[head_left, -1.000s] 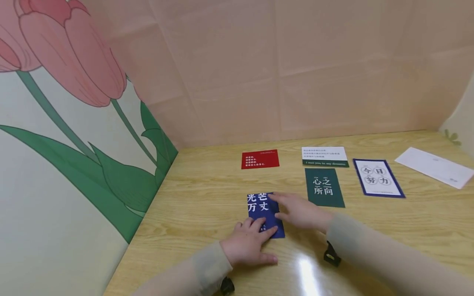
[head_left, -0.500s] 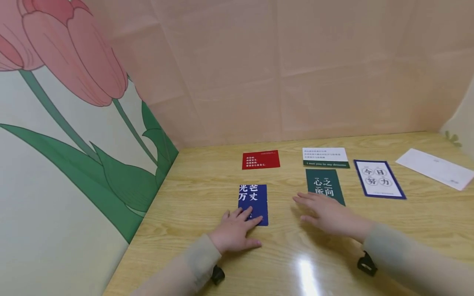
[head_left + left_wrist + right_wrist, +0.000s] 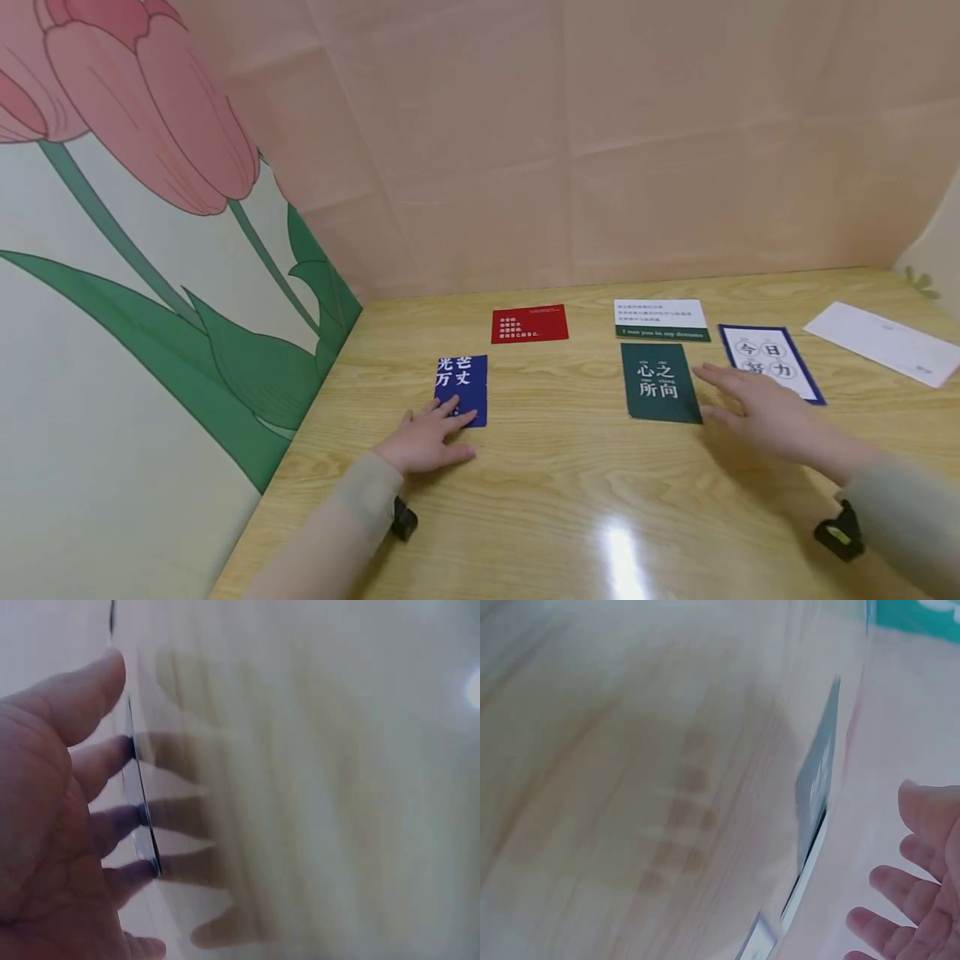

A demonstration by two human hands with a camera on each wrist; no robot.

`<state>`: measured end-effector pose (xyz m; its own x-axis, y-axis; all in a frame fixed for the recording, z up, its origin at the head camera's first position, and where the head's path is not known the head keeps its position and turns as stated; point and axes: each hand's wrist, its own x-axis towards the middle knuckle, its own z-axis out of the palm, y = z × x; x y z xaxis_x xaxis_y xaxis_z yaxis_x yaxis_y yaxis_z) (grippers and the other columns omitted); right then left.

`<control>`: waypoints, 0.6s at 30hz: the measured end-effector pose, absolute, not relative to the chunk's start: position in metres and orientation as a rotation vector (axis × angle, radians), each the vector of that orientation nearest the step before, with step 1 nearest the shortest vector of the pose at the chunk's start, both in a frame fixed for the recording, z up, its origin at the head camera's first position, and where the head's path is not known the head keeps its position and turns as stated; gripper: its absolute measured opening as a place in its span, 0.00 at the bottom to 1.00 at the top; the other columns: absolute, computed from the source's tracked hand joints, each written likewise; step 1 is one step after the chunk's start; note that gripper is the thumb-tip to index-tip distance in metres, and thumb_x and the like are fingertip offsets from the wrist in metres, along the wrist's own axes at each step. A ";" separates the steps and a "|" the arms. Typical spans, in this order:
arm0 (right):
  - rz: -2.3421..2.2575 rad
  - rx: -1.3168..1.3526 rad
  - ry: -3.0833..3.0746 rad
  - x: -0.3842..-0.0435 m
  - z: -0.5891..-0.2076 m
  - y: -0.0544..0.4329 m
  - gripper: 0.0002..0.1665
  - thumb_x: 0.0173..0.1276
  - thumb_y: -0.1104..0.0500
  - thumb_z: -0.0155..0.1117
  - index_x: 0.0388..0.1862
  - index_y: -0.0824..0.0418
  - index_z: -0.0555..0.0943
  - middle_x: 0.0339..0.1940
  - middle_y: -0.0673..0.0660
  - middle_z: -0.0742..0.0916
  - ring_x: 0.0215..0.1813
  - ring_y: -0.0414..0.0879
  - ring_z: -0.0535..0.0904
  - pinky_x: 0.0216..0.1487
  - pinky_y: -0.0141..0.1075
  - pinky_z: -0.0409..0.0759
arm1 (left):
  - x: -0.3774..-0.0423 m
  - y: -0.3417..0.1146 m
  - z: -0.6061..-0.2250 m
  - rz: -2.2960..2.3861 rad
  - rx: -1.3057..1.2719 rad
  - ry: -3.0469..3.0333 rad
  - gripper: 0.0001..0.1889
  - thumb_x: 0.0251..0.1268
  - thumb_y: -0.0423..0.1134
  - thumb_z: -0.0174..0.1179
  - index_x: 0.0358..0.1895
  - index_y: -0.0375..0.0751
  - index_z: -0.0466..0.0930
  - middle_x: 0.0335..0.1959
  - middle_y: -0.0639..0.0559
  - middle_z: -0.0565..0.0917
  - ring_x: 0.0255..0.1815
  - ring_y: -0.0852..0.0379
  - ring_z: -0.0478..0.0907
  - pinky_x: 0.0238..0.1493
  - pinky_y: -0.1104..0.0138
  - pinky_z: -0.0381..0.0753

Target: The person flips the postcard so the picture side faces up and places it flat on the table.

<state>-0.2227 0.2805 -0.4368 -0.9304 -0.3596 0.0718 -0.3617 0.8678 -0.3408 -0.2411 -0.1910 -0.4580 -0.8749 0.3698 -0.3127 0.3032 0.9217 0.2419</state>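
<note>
The left hand [image 3: 431, 437] lies with spread, straight fingers on the lower part of a dark blue card [image 3: 468, 379] with white characters. In the left wrist view, that blue card [image 3: 139, 787] shows nearly edge-on, with the fingertips against it. Over on the right, the right hand [image 3: 780, 417] hovers with extended fingers and holds nothing. Its fingertips are beside the right edge of a dark green card [image 3: 660, 404] and cover the lower left of a white card with a blue border [image 3: 787, 354]. The right wrist view shows a gap between the fingers and the green card [image 3: 817, 784].
A red card [image 3: 528, 323] lies near the back of the wooden table [image 3: 540, 500]. Right of it is a white card with a green strip [image 3: 660, 313]. A plain white card [image 3: 881, 342] lies far right. A tulip-patterned panel [image 3: 150, 333] borders the left.
The left hand has slid the blue card left and away from the body. The right hand has left the blue card and moved right, past the green card.
</note>
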 end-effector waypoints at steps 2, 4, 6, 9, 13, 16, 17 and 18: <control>0.558 0.546 -3.039 -0.225 -0.437 0.294 0.37 0.70 0.49 0.60 0.71 0.66 0.65 0.65 0.74 0.71 0.63 0.74 0.66 0.58 0.67 0.63 | -0.249 -0.199 -0.458 0.280 0.454 2.721 0.36 0.62 0.70 0.50 0.73 0.66 0.59 0.77 0.52 0.50 0.77 0.41 0.41 0.66 0.33 0.41; 0.573 0.515 -3.044 -0.227 -0.438 0.307 0.37 0.71 0.48 0.59 0.71 0.67 0.64 0.64 0.76 0.70 0.62 0.75 0.65 0.57 0.68 0.63 | -0.256 -0.206 -0.460 0.280 0.426 2.720 0.36 0.62 0.70 0.50 0.73 0.66 0.59 0.78 0.52 0.50 0.77 0.41 0.40 0.66 0.33 0.41; 0.598 0.492 -3.040 -0.228 -0.440 0.319 0.37 0.72 0.49 0.58 0.70 0.69 0.64 0.64 0.78 0.70 0.62 0.76 0.64 0.56 0.68 0.62 | -0.263 -0.212 -0.461 0.280 0.405 2.716 0.36 0.63 0.69 0.50 0.74 0.66 0.58 0.78 0.52 0.49 0.77 0.41 0.39 0.66 0.32 0.42; 0.624 0.473 -2.998 -0.230 -0.443 0.337 0.35 0.72 0.52 0.58 0.69 0.72 0.63 0.62 0.81 0.69 0.60 0.78 0.64 0.54 0.68 0.64 | -0.271 -0.220 -0.462 0.290 0.370 2.710 0.36 0.64 0.68 0.50 0.74 0.66 0.56 0.78 0.53 0.47 0.77 0.42 0.38 0.66 0.33 0.42; 0.561 0.431 -2.927 -0.232 -0.448 0.362 0.34 0.70 0.56 0.61 0.66 0.76 0.64 0.56 0.84 0.72 0.55 0.80 0.67 0.49 0.66 0.67 | -0.278 -0.229 -0.460 0.311 0.327 2.713 0.36 0.65 0.67 0.50 0.74 0.65 0.56 0.78 0.52 0.47 0.77 0.40 0.38 0.67 0.35 0.43; 0.519 0.337 -2.957 -0.237 -0.453 0.381 0.37 0.71 0.54 0.59 0.67 0.78 0.62 0.56 0.86 0.70 0.54 0.82 0.66 0.48 0.67 0.67 | -0.282 -0.235 -0.460 0.309 0.308 2.723 0.35 0.65 0.66 0.50 0.75 0.64 0.56 0.78 0.51 0.46 0.77 0.40 0.38 0.68 0.36 0.45; 0.521 0.301 -2.982 -0.240 -0.454 0.388 0.37 0.72 0.53 0.58 0.67 0.78 0.60 0.56 0.86 0.69 0.55 0.83 0.65 0.48 0.68 0.66 | -0.283 -0.237 -0.461 0.310 0.304 2.726 0.35 0.65 0.66 0.50 0.75 0.64 0.55 0.78 0.51 0.46 0.77 0.40 0.38 0.68 0.36 0.45; 0.509 0.265 -3.012 -0.243 -0.455 0.396 0.38 0.73 0.51 0.56 0.67 0.79 0.59 0.57 0.87 0.67 0.56 0.83 0.63 0.49 0.69 0.64 | -0.284 -0.239 -0.461 0.312 0.301 2.728 0.35 0.66 0.65 0.50 0.75 0.64 0.55 0.78 0.50 0.45 0.77 0.40 0.37 0.68 0.36 0.45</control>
<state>-0.2426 0.3956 -0.4553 -0.9823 -0.1572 0.1022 -0.1821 0.9300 -0.3192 -0.2845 -0.2387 -0.4614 -0.9061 0.2495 -0.3416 0.1658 0.9524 0.2558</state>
